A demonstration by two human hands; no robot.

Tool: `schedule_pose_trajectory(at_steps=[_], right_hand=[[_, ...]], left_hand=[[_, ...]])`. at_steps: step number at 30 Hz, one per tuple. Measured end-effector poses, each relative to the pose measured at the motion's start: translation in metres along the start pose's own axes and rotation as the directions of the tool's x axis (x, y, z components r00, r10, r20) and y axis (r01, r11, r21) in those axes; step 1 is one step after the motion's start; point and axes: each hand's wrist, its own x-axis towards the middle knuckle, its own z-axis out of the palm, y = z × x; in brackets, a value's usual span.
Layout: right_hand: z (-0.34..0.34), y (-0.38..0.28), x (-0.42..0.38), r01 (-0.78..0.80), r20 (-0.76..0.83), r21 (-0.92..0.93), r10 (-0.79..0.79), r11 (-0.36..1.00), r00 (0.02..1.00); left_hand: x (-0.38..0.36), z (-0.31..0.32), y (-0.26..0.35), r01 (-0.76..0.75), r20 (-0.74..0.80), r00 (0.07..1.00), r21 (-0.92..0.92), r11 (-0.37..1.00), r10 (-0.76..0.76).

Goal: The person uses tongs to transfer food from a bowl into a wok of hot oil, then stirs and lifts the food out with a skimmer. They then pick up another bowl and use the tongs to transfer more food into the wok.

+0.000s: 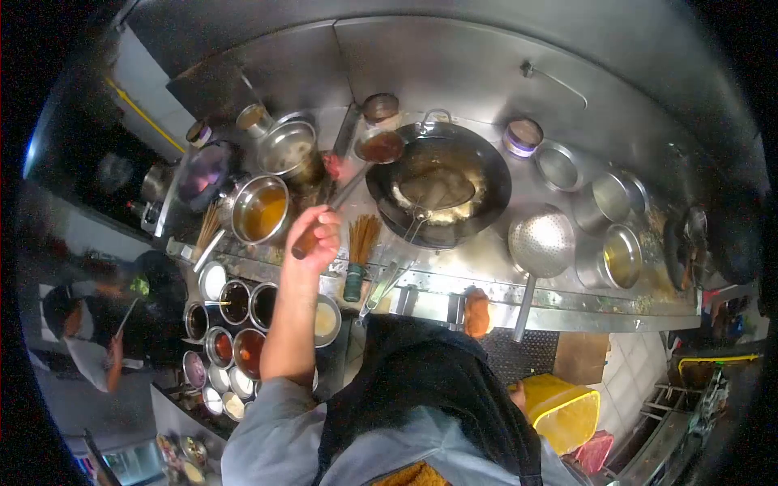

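My left hand is closed round the wooden handle of a ladle. The ladle's dark bowl overlaps the left rim of a black wok in this view. A wire strainer lies in the wok, over cloudy, bubbling liquid, its handle towards me. Just right of my left forearm, a bamboo brush with a green-bound handle rests on the stove edge. My right hand shows only as a bit of fingers past my apron, at the edge of a yellow plastic bin; the rest is hidden.
A pot of orange liquid and a taller pot stand left of the wok. Several seasoning tubs sit lower left. A perforated ladle overhangs the front edge; metal pots stand right. Another person works far left.
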Motion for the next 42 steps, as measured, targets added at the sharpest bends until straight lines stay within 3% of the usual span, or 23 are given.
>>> schedule_pose_trajectory(at_steps=[2, 4, 5, 6, 8, 9, 11, 12, 13, 14, 15, 17, 18, 20, 22, 24, 26, 28, 34, 36, 40, 42], right_hand=[[-0.001, 0.003, -0.004, -0.044, 0.022, 0.095, 0.042, 0.995, 0.999], [-0.009, -0.015, -0.023, -0.046, -0.021, 0.009, 0.046, 0.999, 0.999], [-0.008, -0.008, -0.021, -0.047, -0.027, 0.008, 0.048, 0.999, 0.998], [-0.003, 0.003, -0.016, -0.037, -0.085, -0.078, 0.030, 0.996, 0.996], [0.016, 0.054, 0.008, -0.033, -0.146, -0.162, 0.009, 0.986, 0.989], [0.027, 0.089, 0.024, 0.041, -0.109, -0.200, -0.064, 0.979, 0.992], [0.027, 0.091, 0.024, 0.118, -0.070, -0.238, -0.138, 0.964, 0.988], [0.029, 0.094, 0.020, 0.080, -0.143, -0.230, -0.115, 0.970, 0.983], [0.029, 0.092, 0.017, 0.044, -0.213, -0.222, -0.093, 0.974, 0.973], [0.029, 0.088, 0.016, 0.035, -0.229, -0.199, -0.082, 0.979, 0.970], [0.029, 0.084, 0.015, 0.038, -0.224, -0.185, -0.079, 0.982, 0.971], [0.030, 0.082, 0.015, 0.039, -0.214, -0.170, -0.076, 0.985, 0.974], [0.032, 0.081, 0.015, 0.047, -0.203, -0.166, -0.081, 0.985, 0.976], [0.032, 0.078, 0.018, 0.062, -0.189, -0.172, -0.095, 0.983, 0.977], [0.032, 0.074, 0.023, 0.074, -0.177, -0.182, -0.107, 0.981, 0.978], [0.032, 0.071, 0.028, 0.081, -0.165, -0.192, -0.114, 0.978, 0.980], [0.032, 0.067, 0.031, 0.086, -0.157, -0.202, -0.119, 0.976, 0.981], [0.032, 0.063, 0.034, 0.085, -0.156, -0.215, -0.120, 0.973, 0.980], [0.032, 0.047, 0.044, 0.091, -0.143, -0.236, -0.127, 0.967, 0.982], [0.032, 0.045, 0.046, 0.092, -0.141, -0.240, -0.129, 0.966, 0.982], [0.031, 0.039, 0.046, 0.098, -0.136, -0.239, -0.133, 0.966, 0.982], [0.031, 0.042, 0.046, 0.099, -0.135, -0.237, -0.134, 0.966, 0.982]], left_hand=[[0.015, -0.010, -0.017, 0.072, -0.016, 0.997, 0.040, 0.997, -0.072], [0.024, -0.005, -0.041, 0.017, -0.156, 0.988, 0.173, 0.985, 0.011], [0.021, 0.005, -0.059, -0.079, -0.198, 0.966, 0.378, 0.923, 0.164], [0.031, -0.007, -0.052, 0.136, -0.274, 0.962, 0.424, 0.896, -0.016], [0.046, -0.031, -0.068, 0.100, -0.356, 0.921, 0.606, 0.789, 0.157], [0.046, -0.030, -0.071, 0.099, -0.354, 0.922, 0.605, 0.790, 0.156], [0.042, -0.025, -0.074, 0.167, -0.298, 0.937, 0.839, 0.518, 0.181], [0.039, -0.025, -0.076, 0.164, -0.297, 0.937, 0.838, 0.521, 0.183], [0.035, -0.026, -0.077, 0.167, -0.294, 0.920, 0.893, 0.418, 0.260], [0.031, -0.026, -0.076, 0.176, -0.281, 0.898, 0.934, 0.310, 0.338], [0.026, -0.023, -0.071, 0.172, -0.282, 0.895, 0.933, 0.315, 0.345], [0.013, -0.016, -0.057, 0.166, -0.174, 0.886, 0.985, 0.055, 0.431], [0.009, -0.020, -0.045, 0.167, -0.176, 0.880, 0.984, 0.061, 0.442], [-0.002, -0.024, -0.014, 0.011, -0.004, 0.778, 1.000, -0.006, 0.628], [-0.032, 0.005, 0.024, 0.126, -0.177, 0.773, 0.984, 0.126, 0.609], [-0.053, 0.020, 0.066, 0.210, -0.190, 0.747, 0.977, 0.045, 0.637], [-0.061, 0.012, 0.119, 0.247, -0.137, 0.782, 0.964, -0.101, 0.608], [-0.058, -0.022, 0.177, 0.279, -0.154, 0.731, 0.957, -0.085, 0.665], [-0.023, -0.027, 0.242, 0.382, -0.344, 0.713, 0.921, 0.072, 0.611], [-0.009, -0.021, 0.249, 0.500, -0.562, 0.642, 0.823, 0.271, 0.522], [0.016, -0.033, 0.272, 0.424, -0.596, 0.646, 0.799, 0.426, 0.477], [0.024, -0.040, 0.286, 0.301, -0.655, 0.706, 0.621, 0.724, 0.269]])
